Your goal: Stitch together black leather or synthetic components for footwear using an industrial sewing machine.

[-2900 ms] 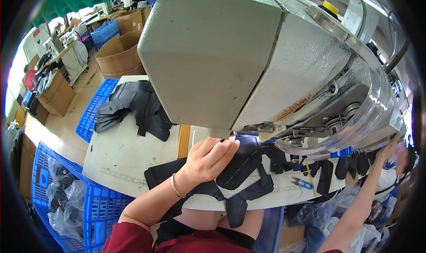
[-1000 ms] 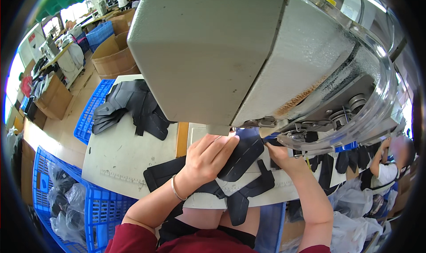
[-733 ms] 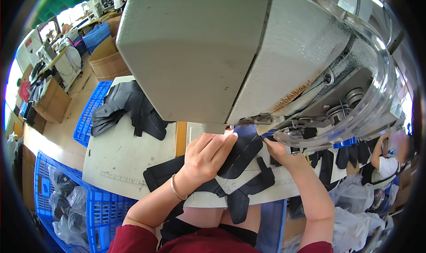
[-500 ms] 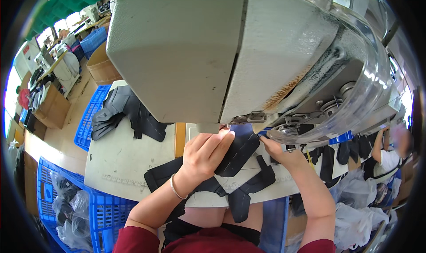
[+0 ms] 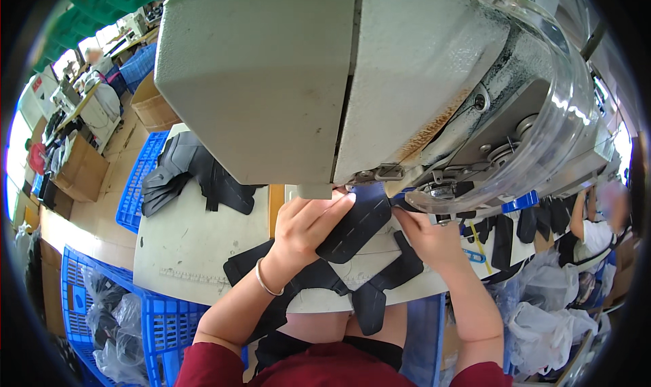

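Observation:
A black fabric piece (image 5: pixel 356 229) with a light dashed stitch line lies under the head of a sewing machine (image 5: pixel 258 82). My left hand (image 5: pixel 304 224) presses and grips its left side, fingers bent together, the tips partly hidden beneath the machine. My right hand (image 5: pixel 428 238) has its fingers closed at the piece's right edge, near the presser area, which the machine mostly hides. More black cut pieces (image 5: pixel 369 305) are joined in a chain, hanging over the table's front edge toward my lap.
A stack of black pieces (image 5: pixel 196 170) lies on the white table (image 5: pixel 183 251) at left. Blue crates (image 5: pixel 166 326) stand left, one holding plastic-wrapped items. Blue thread snips (image 5: pixel 475 256) and dark strips lie right. Plastic bags (image 5: pixel 542 333) and another person (image 5: pixel 593 231) are farther right.
The black piece and my left hand have shifted slightly toward me and left. My right hand has turned and moved a little left, uncovering the blue snips.

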{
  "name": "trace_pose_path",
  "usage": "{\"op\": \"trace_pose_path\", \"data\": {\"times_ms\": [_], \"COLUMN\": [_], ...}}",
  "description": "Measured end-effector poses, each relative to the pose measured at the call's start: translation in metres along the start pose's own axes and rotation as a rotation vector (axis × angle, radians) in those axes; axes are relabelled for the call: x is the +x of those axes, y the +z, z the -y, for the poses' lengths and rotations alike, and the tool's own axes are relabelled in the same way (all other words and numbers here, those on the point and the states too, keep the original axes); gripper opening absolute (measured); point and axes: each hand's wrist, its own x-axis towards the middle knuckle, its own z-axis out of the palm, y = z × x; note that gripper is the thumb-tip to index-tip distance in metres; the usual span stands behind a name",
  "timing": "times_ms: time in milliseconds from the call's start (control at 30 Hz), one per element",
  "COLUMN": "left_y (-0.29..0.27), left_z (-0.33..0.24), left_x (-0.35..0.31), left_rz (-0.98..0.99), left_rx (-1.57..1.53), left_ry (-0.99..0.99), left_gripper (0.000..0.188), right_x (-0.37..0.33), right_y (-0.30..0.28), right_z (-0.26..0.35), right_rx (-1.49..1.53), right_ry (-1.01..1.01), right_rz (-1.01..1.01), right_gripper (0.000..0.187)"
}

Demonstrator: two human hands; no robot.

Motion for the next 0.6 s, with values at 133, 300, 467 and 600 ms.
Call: {"op": "trace_pose_path", "data": {"times_ms": [133, 300, 467, 600], "left_y": [-0.002, 0.013, 0.020, 0.019], "left_z": [-0.010, -0.054, -0.069, -0.062], "left_x": [0.000, -0.013, -0.024, -0.027], "left_rz": [-0.023, -0.297, -0.342, -0.250], "left_rx": [-0.039, -0.777, -1.527, -1.701], "left_ry": [-0.198, -1.164, -1.424, -1.567], "left_gripper": [0.040, 0.012, 0.012, 0.019], "right_x": [-0.018, -0.017, -0.029, -0.069], "right_y": [0.001, 0.018, -0.016, -0.007], "right_z": [-0.035, -0.065, -0.009, 0.072], "right_rx": [0.285, 1.231, 1.617, 1.381], "right_ry": [0.436, 0.750, 0.479, 0.651], "right_rz": [-0.310, 0.094, -0.404, -0.247], "right_gripper": [0.028, 0.032, 0.033, 0.024]}}
